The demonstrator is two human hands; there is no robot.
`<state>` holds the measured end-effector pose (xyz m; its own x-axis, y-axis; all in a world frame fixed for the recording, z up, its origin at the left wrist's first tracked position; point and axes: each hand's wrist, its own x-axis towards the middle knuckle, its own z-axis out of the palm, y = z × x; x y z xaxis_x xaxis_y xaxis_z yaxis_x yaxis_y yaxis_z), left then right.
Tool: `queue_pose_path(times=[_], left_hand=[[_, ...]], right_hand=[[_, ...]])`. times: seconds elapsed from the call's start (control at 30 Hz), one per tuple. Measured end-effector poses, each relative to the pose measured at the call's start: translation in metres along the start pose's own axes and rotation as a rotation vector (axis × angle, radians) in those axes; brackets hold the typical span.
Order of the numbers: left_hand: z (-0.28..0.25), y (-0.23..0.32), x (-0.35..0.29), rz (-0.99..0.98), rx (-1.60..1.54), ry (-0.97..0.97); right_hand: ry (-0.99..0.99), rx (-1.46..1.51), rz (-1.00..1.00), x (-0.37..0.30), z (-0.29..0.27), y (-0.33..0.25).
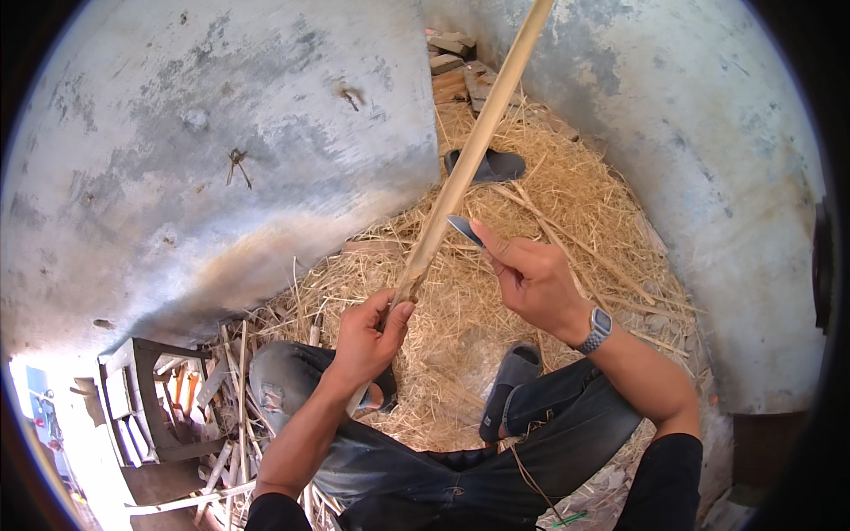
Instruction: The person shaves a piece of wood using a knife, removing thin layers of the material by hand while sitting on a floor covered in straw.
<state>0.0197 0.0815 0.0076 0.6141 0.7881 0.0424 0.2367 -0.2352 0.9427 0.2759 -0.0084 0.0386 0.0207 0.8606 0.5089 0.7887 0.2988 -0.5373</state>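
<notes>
A long split bamboo strip (469,164) rises at a slant from my lap toward the top edge. My left hand (369,341) is closed round its lower part, with the thumb on top. Just above that grip the strip looks rough and darker. In my right hand (534,276) is a small knife (462,230), its handle hidden inside the closed fingers. Its short dark blade points up and left, its tip close to the strip's right edge. Whether the blade touches the strip I cannot tell. A watch (599,327) circles my right wrist.
Pale shavings (575,199) cover the ground around my slippered feet, with loose strips (575,252) among them. A dark slipper (496,166) lies ahead. Worn walls (221,115) stand left and right. At lower left are a dark frame (133,398) and several sticks. Bricks (452,66) lie far back.
</notes>
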Motion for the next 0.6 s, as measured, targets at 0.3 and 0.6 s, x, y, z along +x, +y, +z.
queue_pose_path(times=[0.3, 0.6], left_hand=[[0.002, 0.002, -0.001, -0.053, -0.018, -0.001], [0.004, -0.008, -0.004, 0.052, 0.092, -0.024]], right_hand=[[-0.039, 0.094, -0.034, -0.015, 0.020, -0.009], [0.128, 0.605, 0.345, -0.004, 0.008, -0.016]])
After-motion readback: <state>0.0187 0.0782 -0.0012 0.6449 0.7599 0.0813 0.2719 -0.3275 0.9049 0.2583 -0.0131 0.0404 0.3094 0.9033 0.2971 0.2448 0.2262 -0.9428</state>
